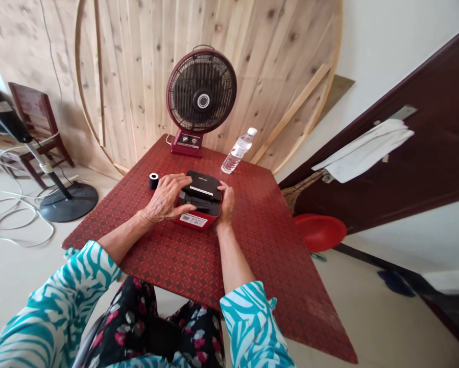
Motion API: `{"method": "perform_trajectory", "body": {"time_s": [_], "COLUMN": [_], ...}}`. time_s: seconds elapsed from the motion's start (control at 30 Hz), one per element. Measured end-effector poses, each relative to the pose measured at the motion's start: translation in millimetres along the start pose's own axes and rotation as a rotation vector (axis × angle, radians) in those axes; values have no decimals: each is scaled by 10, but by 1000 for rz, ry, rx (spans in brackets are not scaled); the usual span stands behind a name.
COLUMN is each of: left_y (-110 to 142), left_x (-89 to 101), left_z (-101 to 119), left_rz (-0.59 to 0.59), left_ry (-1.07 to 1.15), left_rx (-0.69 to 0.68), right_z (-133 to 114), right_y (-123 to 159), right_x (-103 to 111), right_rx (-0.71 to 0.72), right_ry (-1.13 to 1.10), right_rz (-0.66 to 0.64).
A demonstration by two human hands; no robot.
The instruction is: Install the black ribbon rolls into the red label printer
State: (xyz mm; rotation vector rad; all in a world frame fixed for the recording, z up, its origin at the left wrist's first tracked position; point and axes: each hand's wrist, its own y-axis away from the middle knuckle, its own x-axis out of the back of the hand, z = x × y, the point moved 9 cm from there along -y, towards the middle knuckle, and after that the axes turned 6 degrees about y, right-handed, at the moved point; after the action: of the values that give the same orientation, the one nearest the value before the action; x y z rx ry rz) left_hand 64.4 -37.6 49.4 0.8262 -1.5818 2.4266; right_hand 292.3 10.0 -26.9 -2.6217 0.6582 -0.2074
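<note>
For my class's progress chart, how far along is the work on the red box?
Opening looks done: the black lid seems raised above a dark recess. In hand: the left hand and right hand are at either side of the red box. Probably left: closing the lid. A dark roll stands apart, its role unclear.

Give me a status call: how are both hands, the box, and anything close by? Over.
Left hand spread over box's left side. Right hand against its right side. Roll beside left hand; bottle beyond box.
</note>
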Motion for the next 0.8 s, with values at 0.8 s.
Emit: {"method": "perform_trajectory", "body": {"time_s": [0.8], "left_y": [46], "left_x": [130], "left_z": [-496], "left_rz": [27], "left_ry": [342], "left_rx": [472], "right_z": [25], "right_y": [242], "right_x": [-8], "right_rx": [-53], "right_ry": [51], "right_rz": [54]}}
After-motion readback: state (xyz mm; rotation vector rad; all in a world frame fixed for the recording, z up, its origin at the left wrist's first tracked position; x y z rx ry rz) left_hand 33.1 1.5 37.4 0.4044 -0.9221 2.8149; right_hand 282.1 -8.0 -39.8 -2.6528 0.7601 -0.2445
